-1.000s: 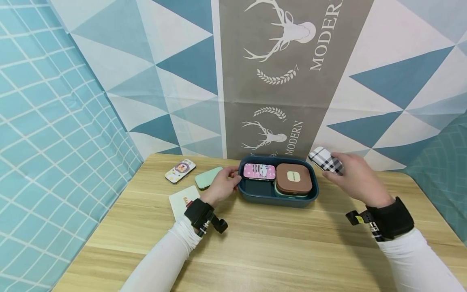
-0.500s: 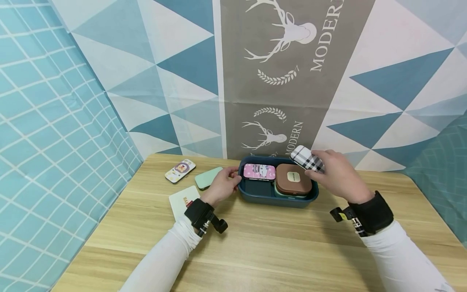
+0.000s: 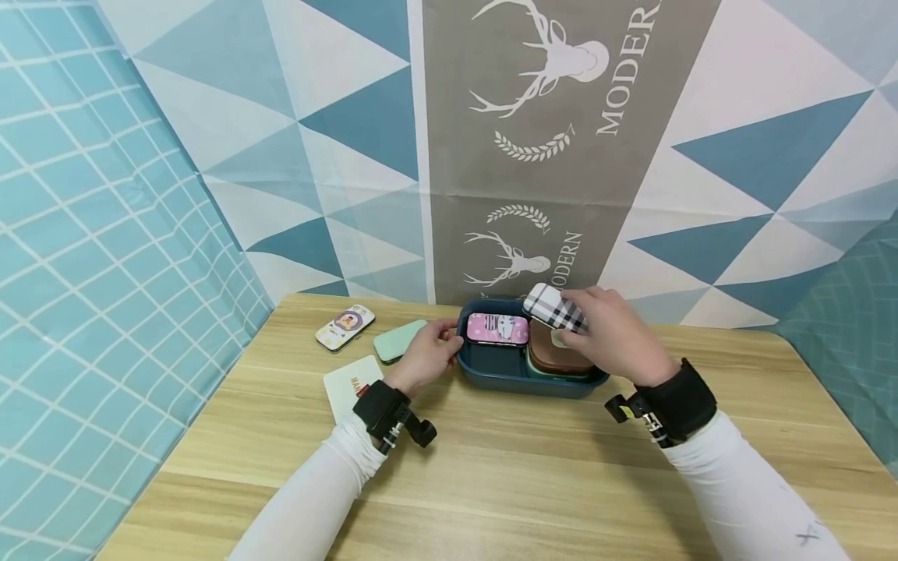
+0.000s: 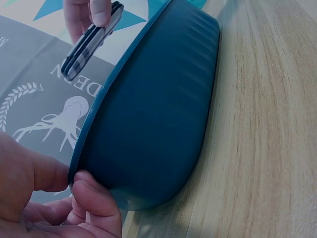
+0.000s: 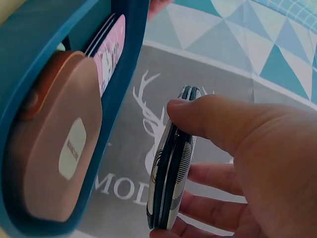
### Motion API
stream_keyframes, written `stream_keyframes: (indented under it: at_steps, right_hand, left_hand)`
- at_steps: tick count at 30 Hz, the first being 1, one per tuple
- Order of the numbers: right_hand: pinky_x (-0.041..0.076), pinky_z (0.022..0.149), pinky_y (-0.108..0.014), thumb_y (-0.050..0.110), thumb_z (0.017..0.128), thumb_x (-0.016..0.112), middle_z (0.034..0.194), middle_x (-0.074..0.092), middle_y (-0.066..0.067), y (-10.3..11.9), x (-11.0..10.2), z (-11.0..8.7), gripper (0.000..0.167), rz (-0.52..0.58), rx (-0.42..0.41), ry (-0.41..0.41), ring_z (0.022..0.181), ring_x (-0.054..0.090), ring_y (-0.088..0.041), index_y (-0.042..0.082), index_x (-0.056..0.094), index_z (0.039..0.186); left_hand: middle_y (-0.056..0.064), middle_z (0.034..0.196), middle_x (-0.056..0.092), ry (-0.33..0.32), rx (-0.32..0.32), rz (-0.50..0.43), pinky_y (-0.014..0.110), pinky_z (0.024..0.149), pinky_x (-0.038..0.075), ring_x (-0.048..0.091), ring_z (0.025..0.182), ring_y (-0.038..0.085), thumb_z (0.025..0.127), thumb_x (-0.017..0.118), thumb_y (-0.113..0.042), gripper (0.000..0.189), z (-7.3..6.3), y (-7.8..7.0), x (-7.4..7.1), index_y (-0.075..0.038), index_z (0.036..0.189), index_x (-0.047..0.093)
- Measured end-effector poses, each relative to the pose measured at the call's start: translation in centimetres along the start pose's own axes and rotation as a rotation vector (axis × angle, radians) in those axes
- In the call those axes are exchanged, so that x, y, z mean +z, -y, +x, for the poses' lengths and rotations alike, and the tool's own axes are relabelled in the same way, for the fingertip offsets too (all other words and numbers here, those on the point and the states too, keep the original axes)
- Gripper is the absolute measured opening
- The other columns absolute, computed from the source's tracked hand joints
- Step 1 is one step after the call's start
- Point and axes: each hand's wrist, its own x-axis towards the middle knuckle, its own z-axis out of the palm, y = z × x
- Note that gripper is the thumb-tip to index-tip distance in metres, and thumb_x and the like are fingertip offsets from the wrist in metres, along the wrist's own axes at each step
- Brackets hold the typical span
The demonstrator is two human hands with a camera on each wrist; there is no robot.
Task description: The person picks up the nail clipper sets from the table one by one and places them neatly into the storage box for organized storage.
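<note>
The right hand (image 3: 619,336), pinching a plaid case (image 3: 550,305), has moved leftward; the left hand (image 3: 428,354) pinches a tray (image 3: 522,386). Wooden table (image 3: 533,475) fills lower frame, cloth (image 3: 365,140) upper.

On the grey panel (image 3: 484,175) of the backdrop we read MODERN twice in the head view, both times sideways; the plaid case (image 3: 552,305) crowds the lower one's first letter. From the right wrist we make out MOD on that panel, the rest being covered. On the cream case (image 3: 338,383) we see gold letters starting MA, with a wrist strap (image 3: 382,409) over the remainder. The brown case (image 5: 44,173) carries a pale label (image 5: 73,148) whose print is too blurred for us to read.
</note>
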Motion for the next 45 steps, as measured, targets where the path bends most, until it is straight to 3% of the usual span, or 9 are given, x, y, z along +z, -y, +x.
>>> stream_keyframes:
  at_steps: [7,15,26,36,45]
  right_hand:
    - [0.051,0.082,-0.046,0.024,0.097,0.079,0.127,0.061,-0.026,0.6,1.1,0.6,0.062,0.004,-0.014,0.025,0.105,0.055,-0.037,-0.005,0.057,0.147]
    - [0.049,0.099,-0.056,0.023,0.096,0.08,0.136,0.06,-0.029,1.2,1.9,1.2,0.061,-0.015,-0.057,0.028,0.123,0.055,-0.047,-0.005,0.058,0.146]
    - [0.051,0.095,-0.05,0.024,0.094,0.083,0.128,0.064,-0.022,2.5,3.4,1.9,0.062,-0.06,-0.131,0.059,0.114,0.058,-0.038,-0.004,0.061,0.144]
    - [0.055,0.082,-0.044,0.033,0.094,0.083,0.136,0.062,-0.015,3.4,4.1,2.4,0.063,-0.108,-0.128,0.139,0.113,0.057,-0.03,0.008,0.062,0.148]
    - [0.055,0.09,-0.041,0.03,0.095,0.083,0.134,0.065,-0.017,3.8,5.0,3.0,0.06,-0.12,-0.226,0.216,0.111,0.06,-0.029,0.003,0.064,0.145]
  left_hand:
    - [0.01,0.101,0.053,-0.002,-0.002,0.004,0.031,0.067,0.051,0.056,0.075,0.019,0.11,0.055,-0.004,0.042,0.0,-0.1,0.0,0.004,0.152,0.052]
    - [0.01,0.101,0.053,-0.004,0.008,-0.001,0.029,0.065,0.05,0.056,0.073,0.017,0.11,0.055,-0.003,0.042,0.0,0.0,0.0,0.005,0.151,0.052]
    - [0.009,0.099,0.054,0.0,0.019,0.004,0.03,0.066,0.05,0.056,0.072,0.016,0.11,0.055,-0.003,0.042,0.0,0.2,0.0,0.005,0.151,0.052]
    - [0.009,0.1,0.054,0.005,0.018,0.005,0.034,0.068,0.051,0.056,0.073,0.018,0.11,0.054,-0.004,0.042,0.1,0.0,0.0,0.005,0.151,0.051]
    - [0.01,0.102,0.054,-0.005,0.018,0.008,0.034,0.067,0.052,0.056,0.072,0.016,0.11,0.054,-0.003,0.043,0.0,0.0,0.0,0.005,0.152,0.051]
